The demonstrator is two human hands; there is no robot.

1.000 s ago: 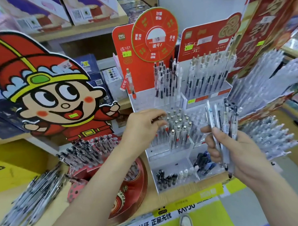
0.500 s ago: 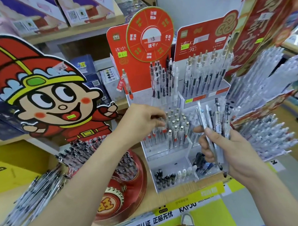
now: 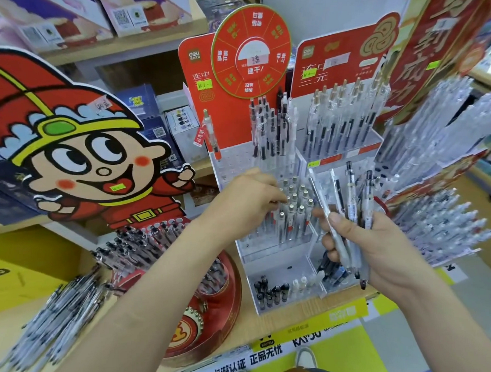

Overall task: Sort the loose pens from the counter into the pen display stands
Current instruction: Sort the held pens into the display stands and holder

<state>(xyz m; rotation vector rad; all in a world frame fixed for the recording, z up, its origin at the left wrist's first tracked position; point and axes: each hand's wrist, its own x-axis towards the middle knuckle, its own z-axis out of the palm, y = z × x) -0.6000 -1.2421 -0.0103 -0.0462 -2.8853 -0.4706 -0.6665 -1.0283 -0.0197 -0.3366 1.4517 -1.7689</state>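
Note:
My right hand (image 3: 379,253) grips a fanned bunch of several clear pens (image 3: 349,206), tips down, in front of the white tiered pen stand (image 3: 272,250). My left hand (image 3: 248,202) reaches into the stand's middle tier, its curled fingertips among the silver-capped pens (image 3: 293,212) standing there; whether it pinches one is hidden by the fingers. A loose pile of pens (image 3: 58,317) lies on the wooden counter at the left.
A red round tin display (image 3: 216,308) with dark pens sits left of the stand, behind it a cartoon cut-out (image 3: 77,153). Red header cards (image 3: 342,55) top the upper pen rows. More clear pen racks (image 3: 448,224) crowd the right. The counter's front edge (image 3: 309,318) is close.
My right hand has drawn the pen bunch a little lower and nearer the stand. My left hand stays at the middle tier, fingers shifted slightly among the pens.

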